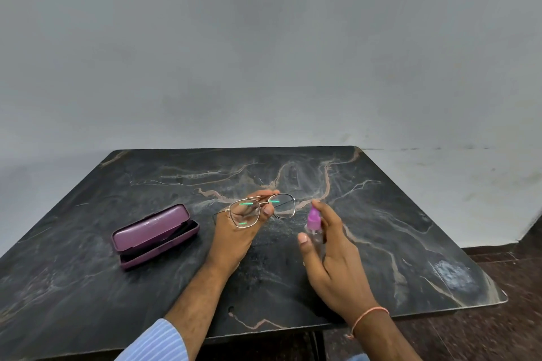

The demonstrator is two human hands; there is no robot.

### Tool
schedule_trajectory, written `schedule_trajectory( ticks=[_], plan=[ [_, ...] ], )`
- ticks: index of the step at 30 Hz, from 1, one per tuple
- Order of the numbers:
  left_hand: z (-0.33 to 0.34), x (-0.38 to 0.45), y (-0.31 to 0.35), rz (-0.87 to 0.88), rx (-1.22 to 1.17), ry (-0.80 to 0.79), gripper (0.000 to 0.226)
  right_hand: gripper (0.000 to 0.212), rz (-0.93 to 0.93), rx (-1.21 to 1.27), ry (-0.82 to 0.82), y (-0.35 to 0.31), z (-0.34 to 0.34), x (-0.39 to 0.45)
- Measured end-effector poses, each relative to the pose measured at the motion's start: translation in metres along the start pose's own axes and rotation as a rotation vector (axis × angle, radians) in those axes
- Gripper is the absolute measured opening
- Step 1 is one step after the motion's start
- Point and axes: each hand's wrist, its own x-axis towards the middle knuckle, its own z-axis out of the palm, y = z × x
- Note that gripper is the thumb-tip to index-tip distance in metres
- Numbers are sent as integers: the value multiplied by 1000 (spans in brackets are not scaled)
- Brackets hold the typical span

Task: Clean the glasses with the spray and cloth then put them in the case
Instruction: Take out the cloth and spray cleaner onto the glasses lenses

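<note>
My left hand [234, 231] holds a pair of thin metal-framed glasses [283, 206] by the bridge, above the middle of the table, lenses facing me. Just right of them my right hand [328, 255] grips a small clear spray bottle [314, 227] with a pink nozzle, index finger on top, the nozzle turned toward the glasses. A purple glasses case [152, 233] lies open on the table to the left of my left hand. No cloth is visible.
The dark marble-patterned table [410, 243] stands against a pale grey wall [264, 53]. Its right edge drops to a dark floor [498, 331]. A whitish smudge [453, 274] marks the table's right side.
</note>
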Motion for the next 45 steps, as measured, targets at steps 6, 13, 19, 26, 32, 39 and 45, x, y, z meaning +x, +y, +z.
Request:
schedule_trajectory(
  ticks=[6, 13, 19, 26, 32, 39, 45],
  plan=[
    [-1, 1, -1, 5, 17, -49, 27, 55, -31, -30, 23, -19, 11, 13],
    [0, 3, -5, -4, -4, -65, 30, 51, -27, -33, -51, -16, 15, 19],
    [-1, 3, -7, -1, 8, -71, 29, 46, -25, 17, -46, -17, 15, 20],
    [0, 4, -10, -7, 22, -54, 27, 51, -28, 204, 65, -22, 12, 18],
    [-2, 4, -11, -35, 2, -33, 30, 55, -106, 150, 7, -44, 12, 18],
    [-8, 2, -10, -82, 55, -69, 44, 49, -123, 41, -131, -63, 32, 22],
    [-7, 1, -5, -77, 114, -40, 38, 51, -122, -44, -97, -61, 38, 20]
  ],
)
